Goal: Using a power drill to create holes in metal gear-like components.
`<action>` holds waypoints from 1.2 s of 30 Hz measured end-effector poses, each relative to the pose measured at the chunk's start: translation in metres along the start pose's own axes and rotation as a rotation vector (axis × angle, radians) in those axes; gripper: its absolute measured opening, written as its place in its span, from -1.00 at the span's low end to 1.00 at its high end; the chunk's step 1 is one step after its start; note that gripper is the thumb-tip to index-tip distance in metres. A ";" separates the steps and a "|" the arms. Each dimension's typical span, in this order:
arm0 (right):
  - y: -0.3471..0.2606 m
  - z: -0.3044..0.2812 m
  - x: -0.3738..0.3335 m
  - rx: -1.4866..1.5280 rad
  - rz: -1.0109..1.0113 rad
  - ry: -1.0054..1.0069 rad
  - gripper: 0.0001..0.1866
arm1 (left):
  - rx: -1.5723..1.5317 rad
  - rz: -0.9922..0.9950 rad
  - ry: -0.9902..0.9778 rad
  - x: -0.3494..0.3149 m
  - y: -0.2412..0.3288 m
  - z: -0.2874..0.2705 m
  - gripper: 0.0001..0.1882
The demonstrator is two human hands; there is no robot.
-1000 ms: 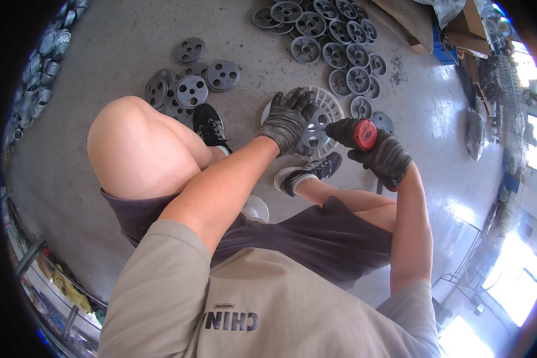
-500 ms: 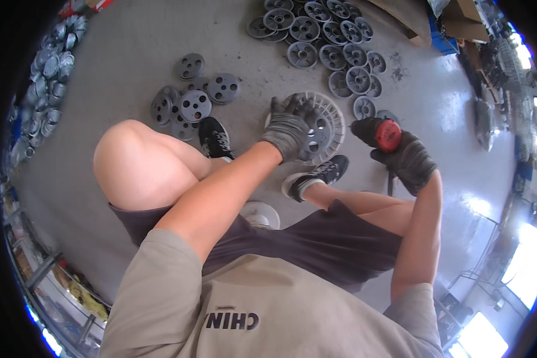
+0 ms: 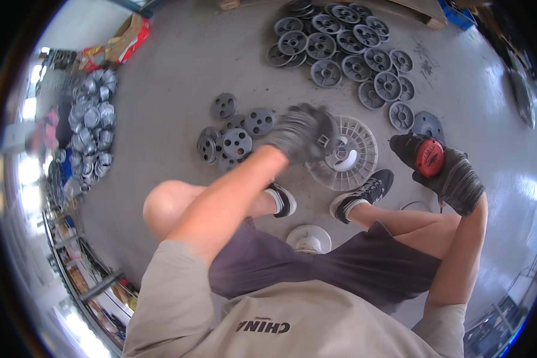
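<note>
My left hand (image 3: 301, 134), gloved in grey and smeared by motion, grips a grey disc with holes (image 3: 324, 141) that is tilted and mostly hidden by the fingers. It is over the left edge of a round white ribbed base (image 3: 364, 143) on the floor, whose centre shows a pale crescent. In my gloved right hand (image 3: 456, 179) is a red-and-black power tool (image 3: 429, 156), seen from its red end. Just beyond it on the floor lies a dark grey disc (image 3: 428, 124).
A small stack of grey discs (image 3: 237, 143) lies left of the base. Farther off is a large pile of grey spoked wheels (image 3: 355, 67). Shiny metal parts (image 3: 91, 128) are heaped at the left, near a cardboard box (image 3: 127, 39). A white round stool (image 3: 309, 238) stands between my legs.
My left hand has lifted off the white base with the grey disc, uncovering the base's centre. The right hand still holds the tool. The whole view has shifted leftward.
</note>
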State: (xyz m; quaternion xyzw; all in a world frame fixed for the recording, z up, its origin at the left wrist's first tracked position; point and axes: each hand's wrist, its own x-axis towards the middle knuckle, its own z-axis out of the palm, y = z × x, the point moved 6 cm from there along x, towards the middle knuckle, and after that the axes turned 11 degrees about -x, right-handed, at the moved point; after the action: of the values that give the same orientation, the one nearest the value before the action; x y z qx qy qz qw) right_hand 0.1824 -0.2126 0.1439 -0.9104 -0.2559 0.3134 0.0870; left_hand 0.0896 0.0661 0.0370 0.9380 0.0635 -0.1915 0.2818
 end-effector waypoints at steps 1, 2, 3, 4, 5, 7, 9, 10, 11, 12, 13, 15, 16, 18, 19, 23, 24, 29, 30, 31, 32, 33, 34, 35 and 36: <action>-0.001 -0.003 -0.001 0.064 0.036 -0.027 -0.50 | -0.040 -0.030 0.088 -0.001 -0.029 -0.018 0.00; 0.012 0.000 -0.003 0.142 -0.157 0.105 -0.47 | 0.033 -0.054 0.123 0.008 -0.062 -0.020 0.06; 0.013 -0.002 -0.002 0.160 -0.145 0.110 -0.47 | 0.121 -0.101 0.157 0.010 -0.099 -0.024 0.12; 0.009 -0.004 -0.002 0.095 -0.131 0.067 -0.45 | 0.141 -0.211 0.097 0.008 -0.130 -0.028 0.15; 0.010 -0.003 0.000 0.026 -0.114 0.024 -0.43 | 0.158 -0.317 0.039 0.006 -0.157 -0.029 0.18; 0.029 0.008 0.005 0.108 -0.168 0.071 -0.40 | 0.252 -0.449 -0.044 0.004 -0.204 -0.022 0.18; 0.038 0.010 0.003 0.175 -0.202 0.117 -0.37 | 0.346 -0.633 -0.291 -0.001 -0.233 -0.014 0.15; 0.035 0.009 0.005 0.147 -0.154 0.087 -0.36 | 0.413 -0.688 -0.289 -0.010 -0.259 -0.013 0.16; 0.032 0.007 0.005 0.110 -0.098 0.054 -0.34 | 0.472 -0.736 -0.292 -0.015 -0.278 -0.005 0.17; 0.034 0.003 0.003 0.046 -0.025 0.022 -0.31 | 0.472 -0.716 -0.306 -0.008 -0.267 0.002 0.17; 0.032 -0.001 0.002 0.046 -0.003 0.016 -0.31 | 0.476 -0.696 -0.320 0.000 -0.257 0.007 0.11; 0.028 -0.003 0.003 -0.087 0.075 -0.041 -0.27 | 0.483 -0.689 -0.330 0.018 -0.260 0.013 0.06; 0.028 -0.004 0.004 -0.122 0.102 -0.087 -0.24 | 0.395 -0.565 -0.242 0.043 -0.267 0.022 -0.03; 0.028 -0.001 0.008 -0.170 0.118 -0.147 -0.25 | 0.276 -0.349 -0.120 0.094 -0.253 0.035 -0.20; 0.027 0.003 0.011 -0.210 0.115 -0.198 -0.26 | 0.255 -0.269 -0.076 0.116 -0.232 0.039 -0.28; 0.027 -0.004 0.010 -0.100 -0.013 -0.027 -0.30 | 0.256 0.005 -0.040 0.216 -0.168 0.082 -0.46; 0.024 -0.003 0.013 -0.066 0.037 -0.055 -0.36 | 0.339 0.044 0.028 0.233 -0.174 0.090 -0.57; 0.008 -0.021 0.023 -0.067 0.129 -0.106 -0.39 | 0.509 -0.001 -0.063 0.287 -0.160 0.120 -0.54; 0.007 -0.021 0.024 -0.085 0.100 -0.114 -0.38 | 0.517 -0.003 -0.043 0.291 -0.161 0.122 -0.56; 0.005 -0.022 0.024 -0.103 0.068 -0.121 -0.37 | 0.518 0.008 -0.040 0.295 -0.164 0.123 -0.56; 0.004 -0.022 0.026 -0.104 0.074 -0.114 -0.37 | 0.552 0.017 -0.062 0.298 -0.169 0.122 -0.58; 0.001 -0.021 0.027 -0.067 0.074 -0.096 -0.40 | 0.585 0.027 -0.087 0.298 -0.168 0.123 -0.60; -0.001 -0.021 0.027 -0.031 0.070 -0.077 -0.42 | 0.587 0.032 -0.082 0.296 -0.167 0.123 -0.60; -0.003 -0.020 0.027 -0.031 0.070 -0.068 -0.42 | 0.631 0.102 -0.053 0.291 -0.162 0.121 -0.61; -0.003 -0.019 0.024 -0.042 0.090 -0.075 -0.42 | 0.671 0.178 -0.026 0.286 -0.147 0.117 -0.61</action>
State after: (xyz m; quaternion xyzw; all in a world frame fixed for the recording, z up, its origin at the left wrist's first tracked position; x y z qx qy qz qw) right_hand 0.2089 -0.1981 0.1473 -0.9101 -0.2244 0.3455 0.0443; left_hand 0.2810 0.1274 -0.2403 0.9778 -0.0889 -0.1882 -0.0258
